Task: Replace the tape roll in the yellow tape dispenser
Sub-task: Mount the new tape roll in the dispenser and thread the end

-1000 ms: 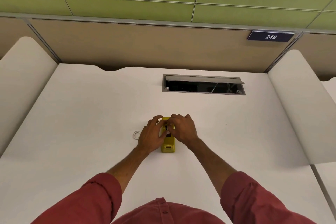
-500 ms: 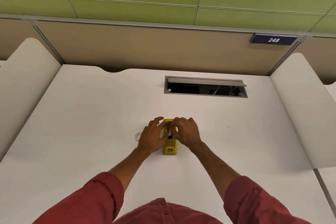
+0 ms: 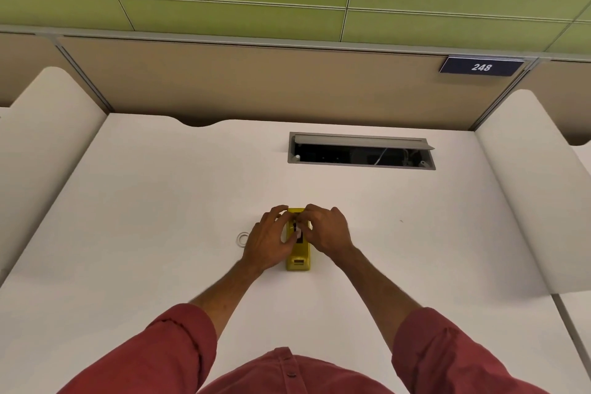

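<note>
The yellow tape dispenser [image 3: 298, 261] stands on the white desk [image 3: 160, 201], its near end toward me. My left hand [image 3: 267, 241] wraps its left side and my right hand [image 3: 326, 230] covers its right side. The fingertips of both hands meet over the dark slot in the dispenser's top, pinching something small and pale there; what it is I cannot tell. A small clear ring, a tape roll or bare core [image 3: 243, 238], lies flat on the desk just left of my left hand.
An open grey cable hatch [image 3: 361, 152] with wires inside is set into the desk beyond the dispenser. White side partitions [image 3: 524, 189] flank the desk, and a tan back panel carries a "248" sign [image 3: 481, 66].
Both hands stay on the dispenser; the fingertips have shifted slightly over its top slot. The head view has drifted a little, nothing else moved.
</note>
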{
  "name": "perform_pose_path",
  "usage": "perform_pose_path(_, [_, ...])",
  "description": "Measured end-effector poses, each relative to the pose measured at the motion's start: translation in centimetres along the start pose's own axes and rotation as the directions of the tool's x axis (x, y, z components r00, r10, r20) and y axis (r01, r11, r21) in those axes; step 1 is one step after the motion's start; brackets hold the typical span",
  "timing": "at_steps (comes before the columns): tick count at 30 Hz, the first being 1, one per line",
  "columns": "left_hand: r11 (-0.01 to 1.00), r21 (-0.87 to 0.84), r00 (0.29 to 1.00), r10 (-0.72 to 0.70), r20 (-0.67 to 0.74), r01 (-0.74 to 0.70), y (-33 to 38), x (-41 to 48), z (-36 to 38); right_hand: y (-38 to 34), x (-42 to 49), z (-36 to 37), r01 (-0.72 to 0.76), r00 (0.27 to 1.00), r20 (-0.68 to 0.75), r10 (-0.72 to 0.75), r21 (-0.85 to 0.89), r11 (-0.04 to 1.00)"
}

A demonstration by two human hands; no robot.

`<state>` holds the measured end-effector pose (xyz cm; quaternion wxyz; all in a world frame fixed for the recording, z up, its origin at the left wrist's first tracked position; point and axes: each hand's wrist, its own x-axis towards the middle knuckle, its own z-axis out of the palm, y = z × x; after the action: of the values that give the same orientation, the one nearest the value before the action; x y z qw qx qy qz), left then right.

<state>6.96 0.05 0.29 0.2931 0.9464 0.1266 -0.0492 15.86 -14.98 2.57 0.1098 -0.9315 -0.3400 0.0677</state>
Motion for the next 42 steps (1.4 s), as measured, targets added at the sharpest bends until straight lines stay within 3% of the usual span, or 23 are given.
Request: perform_pose_path(42, [0.998, 0.025, 0.995, -0.051, 0.089, 0.049, 0.11, 0.13, -0.32, -0.08, 0.12, -0.26, -0.048, 0.998, 0.033, 0.046, 0.062, 0.997])
